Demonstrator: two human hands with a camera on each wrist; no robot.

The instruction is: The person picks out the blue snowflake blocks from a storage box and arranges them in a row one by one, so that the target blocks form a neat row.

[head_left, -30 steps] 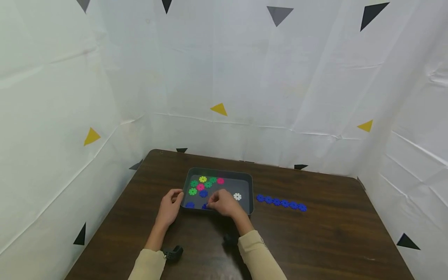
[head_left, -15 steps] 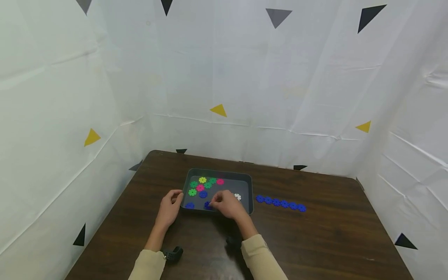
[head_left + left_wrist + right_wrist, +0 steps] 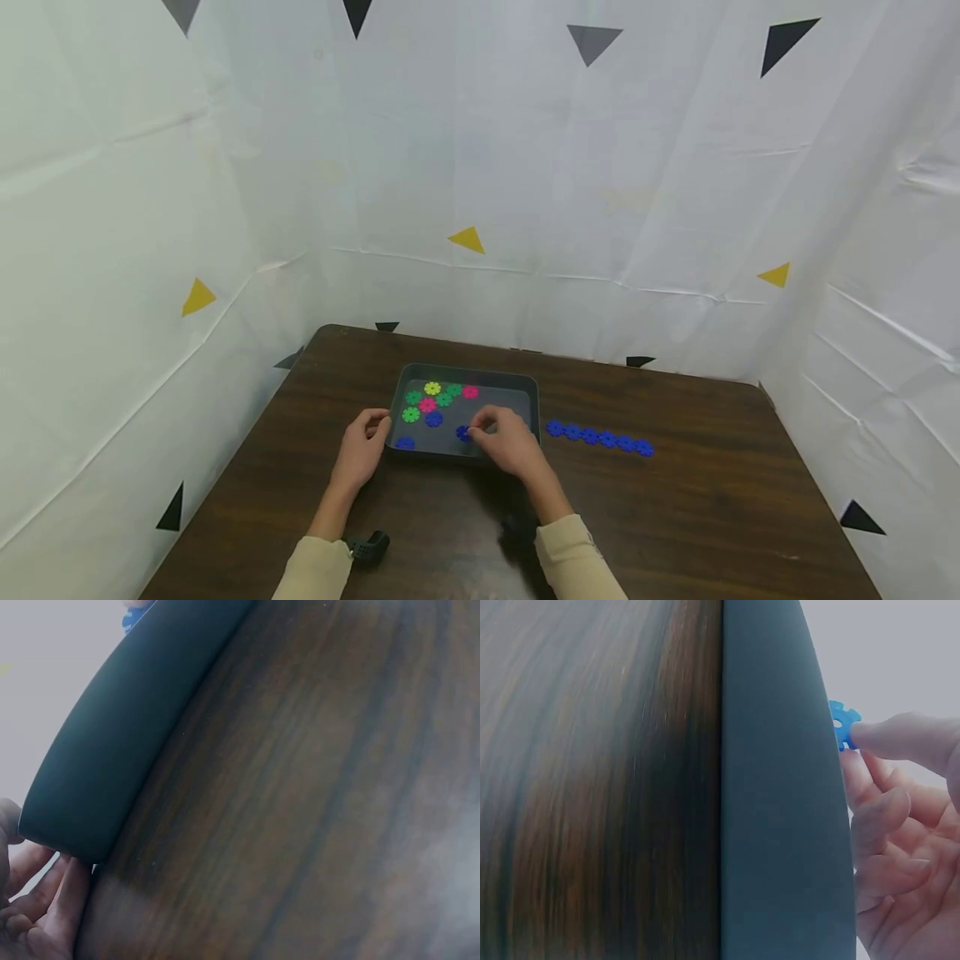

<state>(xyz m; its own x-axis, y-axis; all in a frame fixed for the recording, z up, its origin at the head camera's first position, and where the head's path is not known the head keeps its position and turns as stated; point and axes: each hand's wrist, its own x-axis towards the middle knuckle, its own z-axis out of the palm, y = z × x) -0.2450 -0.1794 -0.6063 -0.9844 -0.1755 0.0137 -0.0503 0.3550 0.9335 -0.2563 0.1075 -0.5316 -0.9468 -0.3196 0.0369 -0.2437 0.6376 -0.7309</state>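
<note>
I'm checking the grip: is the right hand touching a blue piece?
Touching. The right wrist view shows the right hand pinching the blue piece by its edge.

Head view: high, set well back, facing forward and down over the tabletop (image 3: 690, 500), its far edge and parts of both side edges included. Left wrist view: low, very near, tilted, facing the tray (image 3: 124, 742) on the side away from the tabletop's far edge. Right wrist view: same side, also very near, turned sideways. Shared by head and right wrist: right hand (image 3: 508, 440), blue disc (image 3: 843, 724).
</note>
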